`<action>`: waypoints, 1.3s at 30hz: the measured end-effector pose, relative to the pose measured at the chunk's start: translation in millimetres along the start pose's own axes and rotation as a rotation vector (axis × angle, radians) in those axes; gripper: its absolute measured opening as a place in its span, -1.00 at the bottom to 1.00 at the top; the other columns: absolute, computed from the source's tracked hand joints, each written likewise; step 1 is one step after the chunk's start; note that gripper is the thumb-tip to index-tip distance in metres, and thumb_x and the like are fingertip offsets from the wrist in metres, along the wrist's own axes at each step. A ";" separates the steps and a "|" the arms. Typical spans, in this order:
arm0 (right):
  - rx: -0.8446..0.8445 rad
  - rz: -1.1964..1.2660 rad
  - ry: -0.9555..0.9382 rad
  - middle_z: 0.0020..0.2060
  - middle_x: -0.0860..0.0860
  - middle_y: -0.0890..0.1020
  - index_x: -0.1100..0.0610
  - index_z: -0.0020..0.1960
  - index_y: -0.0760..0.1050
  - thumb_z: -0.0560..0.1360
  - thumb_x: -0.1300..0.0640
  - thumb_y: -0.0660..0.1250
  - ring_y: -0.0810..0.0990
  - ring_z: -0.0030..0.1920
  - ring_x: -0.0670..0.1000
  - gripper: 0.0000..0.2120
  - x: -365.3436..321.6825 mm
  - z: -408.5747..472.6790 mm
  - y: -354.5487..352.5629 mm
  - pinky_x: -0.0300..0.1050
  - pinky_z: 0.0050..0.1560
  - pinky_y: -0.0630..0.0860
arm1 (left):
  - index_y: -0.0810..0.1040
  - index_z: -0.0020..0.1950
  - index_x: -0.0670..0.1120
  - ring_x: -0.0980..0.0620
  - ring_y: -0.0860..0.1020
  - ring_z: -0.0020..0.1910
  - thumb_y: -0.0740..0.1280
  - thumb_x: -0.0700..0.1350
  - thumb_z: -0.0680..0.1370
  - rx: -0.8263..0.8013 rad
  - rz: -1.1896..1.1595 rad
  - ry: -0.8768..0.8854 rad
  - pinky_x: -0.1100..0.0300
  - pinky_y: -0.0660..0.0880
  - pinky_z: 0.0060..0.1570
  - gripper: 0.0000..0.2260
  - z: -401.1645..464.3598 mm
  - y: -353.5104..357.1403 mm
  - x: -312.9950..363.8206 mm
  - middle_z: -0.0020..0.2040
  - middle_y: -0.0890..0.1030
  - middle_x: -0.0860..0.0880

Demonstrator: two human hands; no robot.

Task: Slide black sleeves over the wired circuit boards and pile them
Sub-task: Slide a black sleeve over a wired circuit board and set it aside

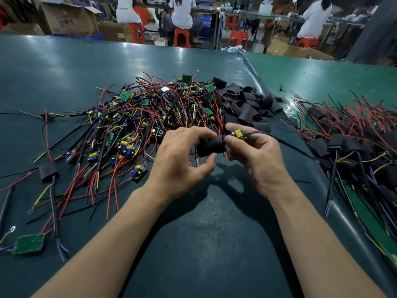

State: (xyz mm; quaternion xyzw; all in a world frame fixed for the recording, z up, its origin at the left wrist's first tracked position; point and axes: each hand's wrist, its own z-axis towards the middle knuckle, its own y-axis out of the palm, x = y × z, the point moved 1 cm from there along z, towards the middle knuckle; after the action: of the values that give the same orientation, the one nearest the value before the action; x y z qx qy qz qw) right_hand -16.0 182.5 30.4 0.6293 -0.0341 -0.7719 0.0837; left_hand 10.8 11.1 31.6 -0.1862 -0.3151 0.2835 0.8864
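Observation:
My left hand (182,155) pinches a black sleeve (211,146) between thumb and fingers, holding it above the table. My right hand (255,153) pinches a small wired circuit board (238,134) with a yellow part, right at the sleeve's right-hand opening. Its red wire ends hang below the sleeve and a dark cable trails off to the right. Behind my hands lies a big heap of bare wired boards (150,117). Loose black sleeves (247,104) are heaped at its right. Sleeved boards (354,143) are piled at the far right.
One sleeved board (48,172) and a bare green board (29,244) lie apart at the left. The dark green table mat (204,222) ends in a raised seam on the right. People sit on red stools (181,37) at benches beyond the far edge, among cardboard boxes.

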 end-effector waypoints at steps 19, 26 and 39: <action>-0.195 0.227 0.217 -0.34 0.09 0.57 0.17 0.19 0.61 0.66 0.01 0.12 0.54 -0.38 0.05 -0.64 -4.9 -4.2 5.4 -0.16 -0.43 0.50 | 0.58 0.14 -0.13 -0.07 0.62 0.00 0.47 -0.17 0.43 0.000 -0.119 -0.083 -0.17 0.52 0.05 -0.71 0.3 0.4 -4.8 0.02 0.65 0.02; -0.073 0.149 0.148 -0.46 0.02 0.49 0.14 0.08 0.67 0.58 0.16 0.31 0.47 -0.47 -0.02 -0.82 -4.4 -3.6 2.6 -0.24 -0.49 0.42 | 0.59 0.11 -0.15 -0.07 0.61 -0.02 0.48 -0.20 0.42 0.025 -0.082 -0.021 -0.16 0.52 0.03 -0.73 0.1 0.7 -2.6 0.00 0.65 0.01; 0.103 0.063 0.114 -0.55 0.03 0.51 0.09 -0.40 0.54 0.53 0.21 0.37 0.48 -0.58 0.01 -0.68 -1.9 -3.2 6.9 -0.27 -0.56 0.37 | 0.61 0.07 -0.17 -0.09 0.58 0.01 0.50 -0.24 0.41 0.070 0.071 0.096 -0.13 0.51 0.02 -0.75 0.0 2.7 -3.0 0.03 0.65 -0.03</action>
State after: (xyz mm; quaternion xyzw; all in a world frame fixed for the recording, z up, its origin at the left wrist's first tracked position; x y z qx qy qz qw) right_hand -11.9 176.1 32.6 0.6741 -0.0886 -0.7292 0.0773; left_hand 7.8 11.3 28.9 -0.1795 -0.2554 0.3163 0.8958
